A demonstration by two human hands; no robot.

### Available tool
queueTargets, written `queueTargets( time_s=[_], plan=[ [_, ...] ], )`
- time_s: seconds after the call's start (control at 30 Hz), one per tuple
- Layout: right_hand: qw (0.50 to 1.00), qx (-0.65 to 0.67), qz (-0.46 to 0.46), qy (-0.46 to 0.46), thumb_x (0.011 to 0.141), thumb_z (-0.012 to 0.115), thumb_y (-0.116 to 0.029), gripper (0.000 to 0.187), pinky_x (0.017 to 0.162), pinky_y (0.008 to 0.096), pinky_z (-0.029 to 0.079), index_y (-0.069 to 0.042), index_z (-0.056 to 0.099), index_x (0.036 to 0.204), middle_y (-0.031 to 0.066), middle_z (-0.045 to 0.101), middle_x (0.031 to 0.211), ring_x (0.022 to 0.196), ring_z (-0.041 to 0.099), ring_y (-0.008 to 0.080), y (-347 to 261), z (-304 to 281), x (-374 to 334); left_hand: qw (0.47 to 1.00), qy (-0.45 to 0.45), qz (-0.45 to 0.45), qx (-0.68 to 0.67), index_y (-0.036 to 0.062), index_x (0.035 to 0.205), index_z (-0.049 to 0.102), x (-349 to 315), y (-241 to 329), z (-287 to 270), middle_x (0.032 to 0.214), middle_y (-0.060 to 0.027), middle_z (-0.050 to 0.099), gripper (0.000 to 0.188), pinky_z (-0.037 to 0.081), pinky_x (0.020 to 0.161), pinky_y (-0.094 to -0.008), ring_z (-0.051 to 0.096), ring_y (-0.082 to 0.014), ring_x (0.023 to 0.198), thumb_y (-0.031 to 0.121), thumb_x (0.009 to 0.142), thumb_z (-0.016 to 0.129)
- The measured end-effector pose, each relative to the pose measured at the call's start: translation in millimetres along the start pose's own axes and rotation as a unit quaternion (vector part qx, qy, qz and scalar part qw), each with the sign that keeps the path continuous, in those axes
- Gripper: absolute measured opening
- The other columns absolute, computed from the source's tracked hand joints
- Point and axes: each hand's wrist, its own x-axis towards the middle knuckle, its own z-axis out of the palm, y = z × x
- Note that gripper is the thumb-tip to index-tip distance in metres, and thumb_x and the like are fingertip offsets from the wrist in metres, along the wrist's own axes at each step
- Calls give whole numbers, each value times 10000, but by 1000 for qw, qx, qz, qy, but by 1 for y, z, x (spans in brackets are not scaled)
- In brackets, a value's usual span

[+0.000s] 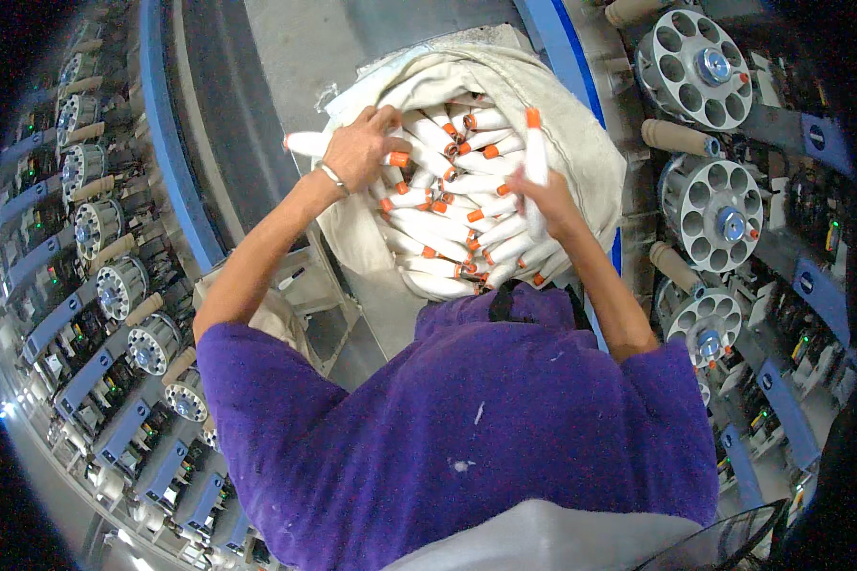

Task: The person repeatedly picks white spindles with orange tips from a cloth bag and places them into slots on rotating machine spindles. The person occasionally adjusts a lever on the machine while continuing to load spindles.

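A large cream cloth sack (pixel 581 124) gapes in front of me, filled with several white yarn bobbins (pixel 428 224) that have orange ends. My left hand (pixel 360 150) is at the sack's left rim, its fingers curled round a white yarn bobbin (pixel 307 144). An orange end shows at the thumb; whether it belongs to the same bobbin I cannot tell. Over the right side of the heap, my right hand (pixel 548 198) grips another yarn bobbin (pixel 536 157), held nearly upright with its orange end at the top. The palm sides of both hands are hidden.
Winding machines with round, holed magazines (pixel 712 214) line the right side. A similar row of magazines (pixel 124 287) runs down the left, behind a blue rail (pixel 176 143). Beside the sack, at lower left, is a pale metal cart frame (pixel 328 309).
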Motion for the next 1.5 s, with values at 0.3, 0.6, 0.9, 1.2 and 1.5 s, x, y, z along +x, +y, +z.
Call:
queueTargets(
  time_s=[0.3, 0.6, 0.9, 1.2, 1.5],
  plan=[
    [970, 215, 44, -107, 787, 700, -132, 262, 510, 258, 444, -100, 541, 994, 102, 557, 848, 561, 498, 112, -3, -83, -117, 991, -109, 7, 77, 154, 981, 662, 43, 40, -27, 784, -94, 679, 257, 509, 700, -380, 667, -277, 803, 359, 828, 661],
    [837, 491, -57, -236, 759, 692, -158, 296, 471, 252, 417, -120, 527, 1001, 149, 535, 864, 536, 451, 124, 62, -118, -140, 901, -360, 48, 238, 135, 870, 733, 33, 25, 55, 995, -71, 694, 153, 524, 828, -364, 650, -235, 974, 235, 791, 648],
    [840, 441, -182, -260, 762, 697, -191, 244, 407, 223, 385, -74, 532, 899, 144, 531, 806, 487, 447, 97, 105, -179, -240, 970, -24, 182, -158, 58, 922, 713, 70, 264, -17, 838, -134, 639, 248, 518, 703, -341, 646, -282, 716, 209, 734, 771],
    [959, 167, -196, -118, 691, 764, -172, 303, 461, 249, 423, -45, 609, 919, 91, 627, 779, 516, 539, 111, 166, -236, -352, 842, -63, 534, 45, 116, 887, 709, 128, 468, 50, 1406, -137, 435, 251, 563, 667, -310, 610, -244, 961, 76, 640, 689],
    [895, 166, -407, -70, 626, 836, -144, 294, 676, 289, 442, -81, 576, 746, 34, 602, 792, 748, 575, 159, 238, -317, -437, 534, -429, 202, -700, 91, 1027, 627, 199, 542, 90, 1487, -222, 311, 366, 524, 814, -335, 622, -221, 1001, 427, 882, 637]
  ],
)
